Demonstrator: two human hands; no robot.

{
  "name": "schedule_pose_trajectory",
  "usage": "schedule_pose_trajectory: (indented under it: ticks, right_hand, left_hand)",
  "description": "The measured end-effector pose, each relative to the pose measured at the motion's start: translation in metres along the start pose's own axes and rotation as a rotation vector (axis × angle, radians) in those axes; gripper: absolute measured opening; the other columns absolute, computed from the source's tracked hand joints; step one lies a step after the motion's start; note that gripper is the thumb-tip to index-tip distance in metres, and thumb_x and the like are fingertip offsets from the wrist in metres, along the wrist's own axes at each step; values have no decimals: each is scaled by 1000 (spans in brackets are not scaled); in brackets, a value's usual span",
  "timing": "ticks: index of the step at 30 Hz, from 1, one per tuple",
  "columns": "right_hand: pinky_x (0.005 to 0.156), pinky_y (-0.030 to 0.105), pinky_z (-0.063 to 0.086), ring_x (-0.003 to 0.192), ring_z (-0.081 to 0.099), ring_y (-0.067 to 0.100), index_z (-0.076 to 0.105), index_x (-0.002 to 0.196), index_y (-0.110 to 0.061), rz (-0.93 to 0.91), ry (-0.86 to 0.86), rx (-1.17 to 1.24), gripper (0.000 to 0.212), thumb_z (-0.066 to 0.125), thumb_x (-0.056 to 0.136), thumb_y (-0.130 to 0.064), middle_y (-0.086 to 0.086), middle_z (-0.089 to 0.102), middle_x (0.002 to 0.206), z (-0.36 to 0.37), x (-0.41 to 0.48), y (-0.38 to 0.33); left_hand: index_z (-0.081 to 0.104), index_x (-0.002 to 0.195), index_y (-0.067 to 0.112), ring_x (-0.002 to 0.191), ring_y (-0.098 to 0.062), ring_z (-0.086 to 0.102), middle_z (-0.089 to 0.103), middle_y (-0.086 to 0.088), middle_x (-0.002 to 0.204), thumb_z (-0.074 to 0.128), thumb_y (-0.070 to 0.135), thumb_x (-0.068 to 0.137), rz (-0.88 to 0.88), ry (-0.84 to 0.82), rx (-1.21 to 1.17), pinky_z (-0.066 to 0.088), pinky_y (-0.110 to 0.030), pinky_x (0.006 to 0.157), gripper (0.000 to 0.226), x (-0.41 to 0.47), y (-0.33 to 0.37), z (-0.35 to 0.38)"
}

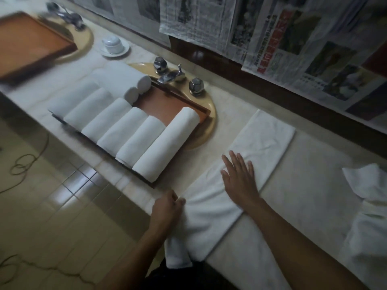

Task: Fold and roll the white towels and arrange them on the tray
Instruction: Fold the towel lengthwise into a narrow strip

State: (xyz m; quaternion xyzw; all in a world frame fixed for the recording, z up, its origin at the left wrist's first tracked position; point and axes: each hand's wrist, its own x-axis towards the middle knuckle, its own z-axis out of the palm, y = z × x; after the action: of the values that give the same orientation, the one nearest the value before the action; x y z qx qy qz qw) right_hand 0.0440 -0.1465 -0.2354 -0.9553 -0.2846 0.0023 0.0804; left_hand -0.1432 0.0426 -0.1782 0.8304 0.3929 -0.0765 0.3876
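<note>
Left hand (pixel 167 206) pinches the folded towel's (pixel 261 141) near edge, right hand (pixel 238 176) presses flat on it; smoothing creases first should make the roll tighter.

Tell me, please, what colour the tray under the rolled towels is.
The tray is orange-brown inside with a darker rim, clearest in the head view.

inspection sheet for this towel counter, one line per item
surface: pale counter with a tan sink and taps.
job's things: folded towel lies flat, near end hanging off the front edge; rolls fill most of the tray over the sink.
clutter: cup, second tray, loose towels at right.
grippers: left hand pinches the towel's edge; right hand lies flat on it.
cables: cord on the floor tiles.
surroundings: newspapers hang behind the counter.
</note>
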Motion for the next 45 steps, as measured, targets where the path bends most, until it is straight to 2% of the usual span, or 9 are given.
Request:
schedule_pose_trajectory:
  ticks: [6,9,15,19,24,30,34,38,45]
  right_hand:
    - [120,60,21,153,28,32,50,149,-27,-149,29,64,51,42,101,-41,11,36,163,0,-46,-61]
    - [124,57,13,158,16,23,37,157,-31,-219,-36,69,57,36,104,-50,1,22,170,5,-75,-74]
    - [125,55,15,158,12,17,28,161,-31,-185,-61,13,59,32,106,-50,-4,16,171,3,-69,-65]
    - [125,54,14,158,11,17,27,161,-32,-193,-48,-9,58,30,107,-50,-5,16,171,4,-70,-63]
    - [124,54,15,158,14,18,30,161,-32,-193,-58,14,58,29,106,-51,-4,19,171,2,-73,-67]
    - [125,53,14,157,16,18,31,160,-31,-183,-69,17,58,28,106,-51,-4,20,170,0,-73,-67]
    - [125,53,14,157,16,18,30,160,-32,-177,-99,19,58,30,105,-50,-5,20,170,-1,-71,-68]
    - [125,53,12,157,14,22,31,160,-29,-157,-197,49,62,24,103,-51,0,20,170,-5,-66,-74]
    - [121,48,32,145,42,33,63,138,-14,32,-76,307,49,46,97,-34,14,50,153,-22,-78,-82]
  left_hand:
    - [56,90,19,74,-20,62,63,1,80,68,35,95,54,10,-12,56,-39,71,20,-4,0,0]
    - [58,93,19,80,-20,65,66,-1,88,69,31,93,42,-85,-47,59,-42,76,17,-4,-1,-8]
    - [47,82,18,70,-17,53,56,0,80,55,18,91,94,-213,263,35,-30,54,13,-41,-34,-26]
    - [71,94,19,88,-20,68,70,0,89,55,10,92,96,-199,201,45,-31,66,18,-63,-71,-39]
    - [76,96,22,77,-7,68,74,10,90,65,20,100,109,-289,-232,49,-20,66,12,-84,-101,-67]
    - [64,63,21,52,-2,55,62,8,58,70,43,84,38,-211,7,40,-27,54,31,-72,-150,-68]
    - [70,88,19,78,-20,67,71,3,82,65,48,76,-12,-210,172,54,-37,71,32,-67,-171,-53]
    - [67,117,23,91,-15,64,70,5,108,68,28,95,99,-62,171,42,-26,73,22,-59,-146,-66]
    - [70,109,26,92,-10,62,67,10,102,65,21,93,455,-69,80,47,-26,77,18,-34,-74,-80]
